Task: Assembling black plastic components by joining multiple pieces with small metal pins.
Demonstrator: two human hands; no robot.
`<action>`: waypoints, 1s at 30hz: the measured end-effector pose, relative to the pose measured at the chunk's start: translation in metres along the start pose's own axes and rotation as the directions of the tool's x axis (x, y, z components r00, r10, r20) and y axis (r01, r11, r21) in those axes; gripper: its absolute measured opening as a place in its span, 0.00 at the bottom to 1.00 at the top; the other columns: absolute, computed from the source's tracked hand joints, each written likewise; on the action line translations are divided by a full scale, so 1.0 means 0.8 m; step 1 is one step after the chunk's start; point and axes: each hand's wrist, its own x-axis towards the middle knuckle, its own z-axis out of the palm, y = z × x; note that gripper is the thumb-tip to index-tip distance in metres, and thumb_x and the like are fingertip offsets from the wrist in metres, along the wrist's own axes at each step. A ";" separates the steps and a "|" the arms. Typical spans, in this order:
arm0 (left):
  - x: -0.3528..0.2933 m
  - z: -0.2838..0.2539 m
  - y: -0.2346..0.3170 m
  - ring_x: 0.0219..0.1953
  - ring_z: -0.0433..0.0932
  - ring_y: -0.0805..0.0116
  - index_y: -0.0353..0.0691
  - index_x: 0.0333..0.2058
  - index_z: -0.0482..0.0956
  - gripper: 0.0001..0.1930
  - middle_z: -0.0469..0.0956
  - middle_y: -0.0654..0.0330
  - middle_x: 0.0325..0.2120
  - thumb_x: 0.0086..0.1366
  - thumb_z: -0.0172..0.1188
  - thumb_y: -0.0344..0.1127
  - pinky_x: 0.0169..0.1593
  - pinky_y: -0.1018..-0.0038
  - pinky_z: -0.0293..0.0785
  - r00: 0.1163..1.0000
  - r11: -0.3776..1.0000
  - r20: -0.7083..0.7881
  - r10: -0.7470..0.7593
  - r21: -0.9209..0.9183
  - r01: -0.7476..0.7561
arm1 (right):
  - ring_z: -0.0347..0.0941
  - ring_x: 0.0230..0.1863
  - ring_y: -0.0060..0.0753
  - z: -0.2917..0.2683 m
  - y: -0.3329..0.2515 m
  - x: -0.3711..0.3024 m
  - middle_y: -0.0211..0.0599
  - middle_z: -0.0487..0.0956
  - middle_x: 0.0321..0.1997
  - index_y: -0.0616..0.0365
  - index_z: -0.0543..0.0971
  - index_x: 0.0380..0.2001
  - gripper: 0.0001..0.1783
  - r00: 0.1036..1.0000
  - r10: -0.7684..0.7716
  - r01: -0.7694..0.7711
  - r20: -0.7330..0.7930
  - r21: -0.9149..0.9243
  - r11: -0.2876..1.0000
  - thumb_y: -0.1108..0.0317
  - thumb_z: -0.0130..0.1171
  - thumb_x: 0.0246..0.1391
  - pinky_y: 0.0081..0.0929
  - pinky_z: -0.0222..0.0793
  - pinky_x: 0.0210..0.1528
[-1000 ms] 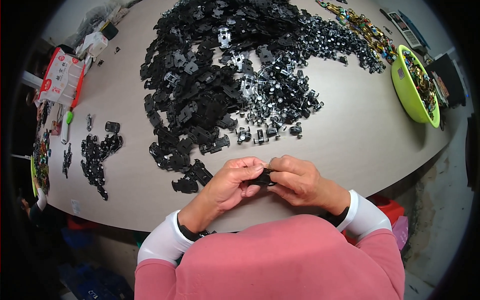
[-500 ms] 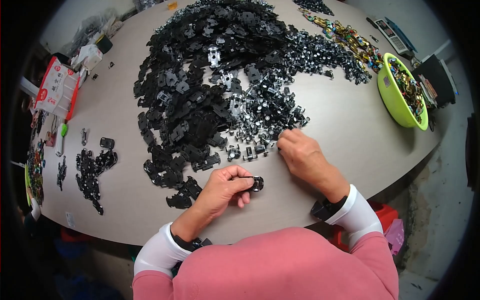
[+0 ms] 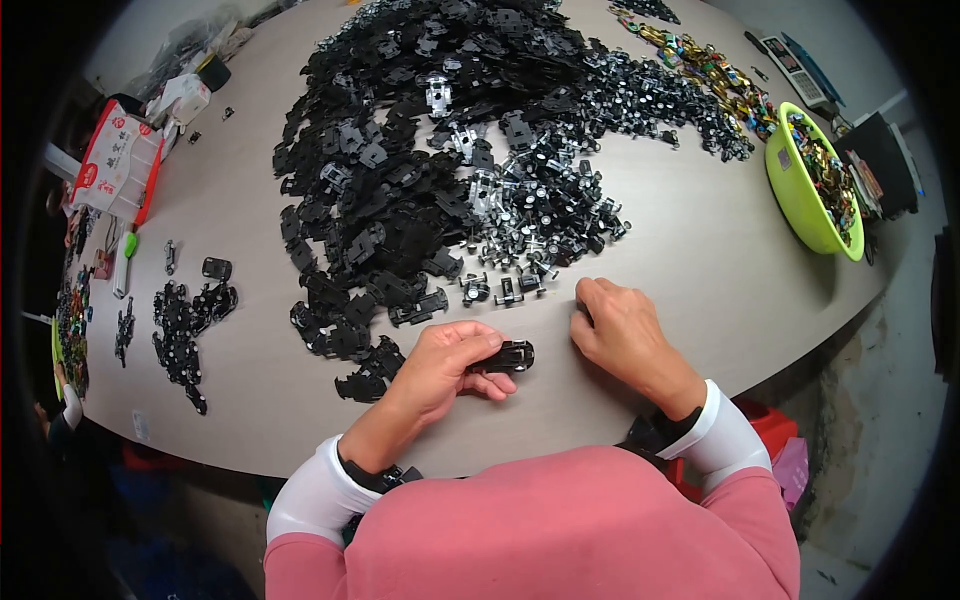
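Note:
My left hand point(image 3: 440, 368) pinches a black toy car base point(image 3: 517, 356) between thumb and fingers, above the near part of the table. To its right, my right hand point(image 3: 628, 328) is closed, its fingertips curled in. Something dark shows by those fingertips, too small to name. Just beyond both hands, a few wheel pairs point(image 3: 507, 292) lie apart from a heap of small black-and-silver wheel parts point(image 3: 550, 215). Left of that heap spreads a large pile of flat black car bases point(image 3: 370, 235), reaching close to my left hand.
A yellow-green basin point(image 3: 800, 200) of colourful small parts stands at the right edge, with a calculator point(image 3: 795, 70) behind it. Shiny gold parts point(image 3: 700, 70) lie at the far right. On the left are a cluster of black pieces point(image 3: 185, 335) and a red-and-white box point(image 3: 118, 165).
My right hand has drawn back slightly from the wheel heap, toward me and to the right. In my left hand, the car base now sticks out further from the fingers.

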 end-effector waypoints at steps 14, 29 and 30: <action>-0.007 -0.007 -0.001 0.30 0.82 0.62 0.29 0.45 0.74 0.13 0.79 0.50 0.34 0.67 0.52 0.33 0.33 0.73 0.82 1.000 0.999 0.009 -0.021 -0.024 0.021 | 0.72 0.33 0.43 -0.029 0.045 -0.022 0.39 0.74 0.37 0.62 0.77 0.29 0.07 0.880 -0.470 0.447 0.073 0.214 0.869 0.81 0.56 0.43 0.34 0.71 0.36; -0.012 -0.017 -0.010 0.42 0.79 0.55 0.25 0.48 0.72 0.17 0.77 0.46 0.40 0.69 0.46 0.34 0.48 0.61 0.79 0.979 0.949 0.202 0.010 -0.311 0.054 | 0.72 0.24 0.33 0.022 -0.051 -0.011 0.36 0.70 0.32 0.60 0.76 0.30 0.09 0.789 -0.574 0.613 -0.219 0.237 0.753 0.78 0.60 0.41 0.27 0.70 0.23; -0.014 -0.016 -0.009 0.43 0.79 0.57 0.25 0.47 0.72 0.17 0.77 0.47 0.40 0.69 0.47 0.35 0.48 0.61 0.79 0.980 0.956 0.198 -0.006 -0.286 0.064 | 0.72 0.23 0.33 0.025 -0.051 -0.012 0.37 0.70 0.32 0.61 0.76 0.30 0.09 0.796 -0.561 0.605 -0.227 0.257 0.754 0.78 0.60 0.41 0.27 0.70 0.22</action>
